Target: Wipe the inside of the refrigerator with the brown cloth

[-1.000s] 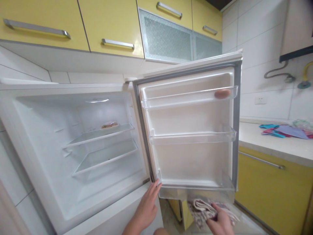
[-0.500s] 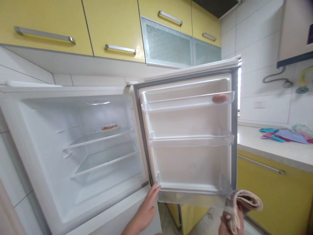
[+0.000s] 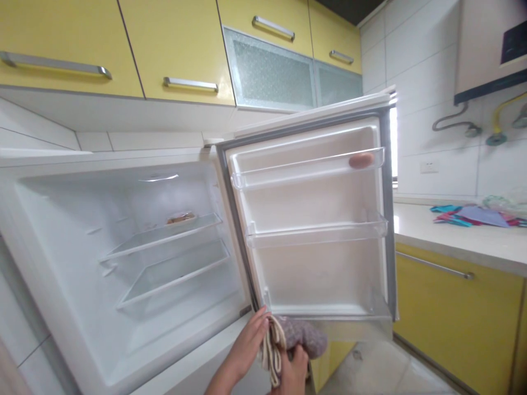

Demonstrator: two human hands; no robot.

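Observation:
A white refrigerator (image 3: 53, 296) stands with its door (image 3: 317, 274) swung out to the right. My right hand (image 3: 294, 370) grips a folded cloth (image 3: 300, 332), purplish-grey with cream edges, against the left part of the door's bottom bin (image 3: 362, 329). Beside it my left hand (image 3: 247, 345) reaches up to the bin's left corner, its fingers stretched out and touching the cloth's edge. The left thumb is hidden. An oval brownish thing, egg-like, (image 3: 361, 160) lies in the top door bin. A small packaged item (image 3: 180, 218) sits on the upper glass shelf (image 3: 164, 236).
Yellow wall cabinets (image 3: 181, 44) hang above the refrigerator. At right, a white counter (image 3: 473, 241) holds coloured cloths (image 3: 473, 215) and a clear plastic bag (image 3: 510, 203). A wall heater (image 3: 481, 49) with pipes hangs above. Tiled floor (image 3: 370, 367) shows beneath the door.
My right hand has brought the cloth leftward from the door's lower right corner to beside my left hand. The left hand stays at the bin's left corner. The view has shifted slightly right.

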